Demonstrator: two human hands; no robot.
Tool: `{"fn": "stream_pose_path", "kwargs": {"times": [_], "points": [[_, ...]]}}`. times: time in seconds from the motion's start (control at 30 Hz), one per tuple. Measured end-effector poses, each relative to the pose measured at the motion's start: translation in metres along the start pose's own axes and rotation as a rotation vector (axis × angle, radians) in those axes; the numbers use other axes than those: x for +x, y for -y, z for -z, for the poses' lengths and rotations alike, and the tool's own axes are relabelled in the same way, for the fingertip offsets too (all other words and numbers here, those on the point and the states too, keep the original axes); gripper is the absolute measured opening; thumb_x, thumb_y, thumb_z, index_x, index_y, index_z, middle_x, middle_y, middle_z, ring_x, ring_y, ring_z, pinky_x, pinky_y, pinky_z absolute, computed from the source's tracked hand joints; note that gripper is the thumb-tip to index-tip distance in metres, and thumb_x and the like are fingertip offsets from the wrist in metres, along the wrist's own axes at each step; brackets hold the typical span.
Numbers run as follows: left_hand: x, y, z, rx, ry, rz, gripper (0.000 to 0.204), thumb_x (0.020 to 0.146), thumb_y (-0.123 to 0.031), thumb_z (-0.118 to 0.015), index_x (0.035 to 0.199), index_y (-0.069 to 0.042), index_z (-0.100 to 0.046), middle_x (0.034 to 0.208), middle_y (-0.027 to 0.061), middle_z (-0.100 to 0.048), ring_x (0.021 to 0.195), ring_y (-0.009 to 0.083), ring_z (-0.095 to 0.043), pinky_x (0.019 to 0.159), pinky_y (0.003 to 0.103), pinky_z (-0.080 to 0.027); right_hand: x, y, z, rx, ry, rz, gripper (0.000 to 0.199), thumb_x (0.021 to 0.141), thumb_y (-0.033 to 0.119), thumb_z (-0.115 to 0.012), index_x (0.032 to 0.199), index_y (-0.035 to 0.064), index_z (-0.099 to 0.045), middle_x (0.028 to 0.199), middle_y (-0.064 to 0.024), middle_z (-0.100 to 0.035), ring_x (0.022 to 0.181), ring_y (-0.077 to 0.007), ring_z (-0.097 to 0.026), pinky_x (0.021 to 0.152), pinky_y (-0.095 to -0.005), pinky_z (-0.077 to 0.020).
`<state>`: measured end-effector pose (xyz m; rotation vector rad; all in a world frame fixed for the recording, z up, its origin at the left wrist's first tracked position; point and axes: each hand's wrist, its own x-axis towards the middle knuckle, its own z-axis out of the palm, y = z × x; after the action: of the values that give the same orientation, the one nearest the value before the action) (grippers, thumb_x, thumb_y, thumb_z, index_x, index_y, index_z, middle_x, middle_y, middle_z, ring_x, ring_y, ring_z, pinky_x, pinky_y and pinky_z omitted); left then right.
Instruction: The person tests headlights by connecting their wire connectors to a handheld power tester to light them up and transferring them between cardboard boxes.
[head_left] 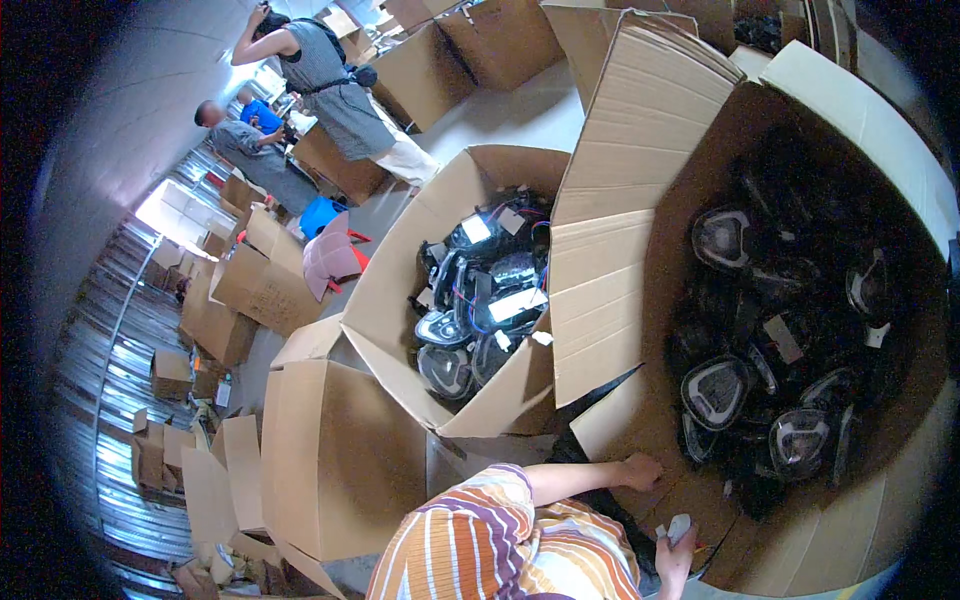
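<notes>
Right hand [677,550] at near side of large carton [850,545]; fingers bent around small pale piece [679,527]. Left hand [643,472] near carton's low edge, fingers curled; cannot tell if gripping anything. Dark clear-lensed parts [716,392] heaped inside, apart from both hands. Risks: loose grip could drop piece among parts; pressing on edge could buckle cardboard; shifting heap could scratch lenses. 2nd carton [390,275] stands left.

Legibility check: no text, number or sign can be read. Faint dark print [268,291] stands on a carton [228,285] at left — too small to make out. White labels [517,304] in the middle box [400,270] and pale tags [783,338] in the large box [850,545] — likewise unreadable.
</notes>
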<state>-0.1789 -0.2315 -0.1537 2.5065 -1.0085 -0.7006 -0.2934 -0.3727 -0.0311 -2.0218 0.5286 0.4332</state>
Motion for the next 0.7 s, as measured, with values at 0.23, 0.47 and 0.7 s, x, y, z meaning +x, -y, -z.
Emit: {"fn": "stream_pose_path", "kwargs": {"times": [0.23, 0.47, 0.7], "points": [[0.002, -0.001, 0.004, -0.09, 0.136, 0.036, 0.025, 0.064, -0.025, -0.044, 0.069, -0.003, -0.055, 0.067, 0.0166, -0.054, 0.064, 0.0305, -0.052, 0.054, 0.041, -0.043, 0.0, -0.006, -0.001, 0.05, 0.023, 0.006, 0.052, 0.062, 0.004, -0.044, 0.109, -0.0036, -0.024, 0.104, -0.0213, -0.037, 0.098, -0.0278, -0.038, 0.08, -0.0314, -0.0304], [0.003, 0.007, -0.008, -0.06, 0.094, -0.022, 0.025, 0.064, -0.025, -0.044, 0.07, -0.003, -0.055, 0.068, 0.017, -0.054, 0.065, 0.0304, -0.052, 0.055, 0.04, -0.043, 0.0, -0.008, -0.001, -0.016, -0.013, 0.053, 0.055, 0.06, 0.005, -0.045, 0.11, -0.0048, -0.023, 0.104, -0.0217, -0.036, 0.099, -0.0298, -0.036, 0.081, -0.0306, -0.0291], [0.003, 0.007, -0.008, -0.118, 0.073, 0.004, 0.025, 0.064, -0.025, -0.044, 0.07, -0.003, -0.054, 0.068, 0.0169, -0.054, 0.064, 0.0305, -0.052, 0.055, 0.04, -0.043, -0.002, 0.01, 0.005, 0.045, 0.062, -0.036, 0.056, 0.059, 0.004, -0.045, 0.109, -0.0058, -0.023, 0.103, -0.0233, -0.036, 0.099, -0.0307, -0.036, 0.082, -0.0308, -0.0284]]}}
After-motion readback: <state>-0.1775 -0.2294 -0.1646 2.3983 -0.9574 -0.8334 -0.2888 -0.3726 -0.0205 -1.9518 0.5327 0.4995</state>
